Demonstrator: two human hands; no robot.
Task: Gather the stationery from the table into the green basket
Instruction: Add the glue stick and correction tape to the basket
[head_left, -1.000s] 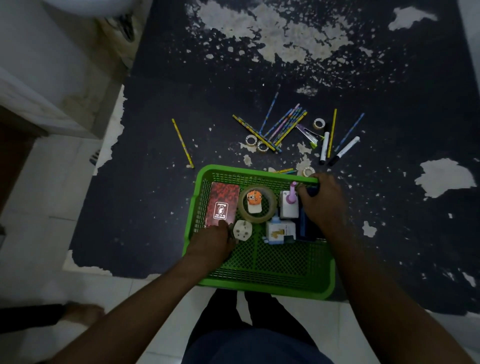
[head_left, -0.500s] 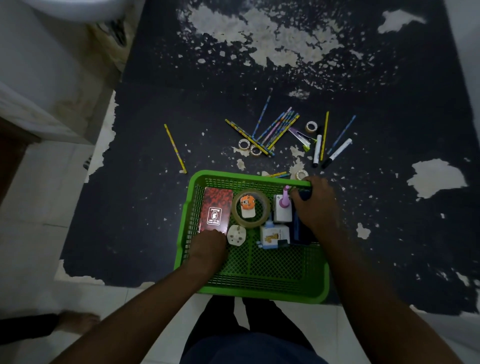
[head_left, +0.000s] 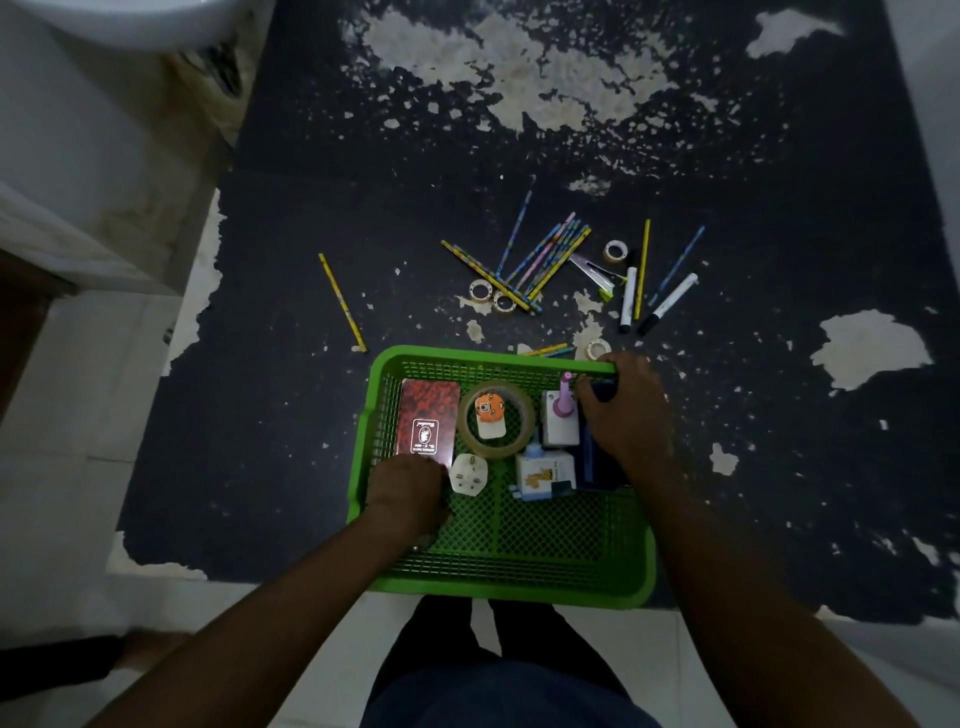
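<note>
- One yellow pencil (head_left: 342, 302) lies alone on the dark, flaking table (head_left: 779, 441), well left of everything else; not yet gathered
- green basket (head_left: 519, 592) sits at the near table edge; far half holds items, near half shows bare mesh
- left hand (head_left: 408, 488) rests inside the basket's left side, over the near end of a red box (head_left: 427, 410); fingers hidden beneath, so gripping or merely pressing: cannot tell
- already in the basket, in order: white plug (head_left: 468, 474); large tape roll (head_left: 527, 418) ringing an orange-and-white item (head_left: 488, 413); white box (head_left: 560, 431) with a purple nozzle; printed carton (head_left: 545, 470)
- on the table behind the basket: small tape rings (head_left: 480, 288); a fan of patterned pencils (head_left: 543, 260); a pencil pair (head_left: 545, 351) and rim-side ring (head_left: 596, 348) just beyond the far rim; ruler (head_left: 589, 269)
- right hand (head_left: 626, 415) is at the basket's far right corner, fingers bent over a dark blue item (head_left: 592, 460); clamped on it or on the rim: cannot tell
- further right, loose: fourth ring (head_left: 615, 251); markers (head_left: 628, 299); thin pencils (head_left: 678, 265)
- judgement: bulky items done; nearly all pencils, rings and markers remain; perhaps a third complete
</note>
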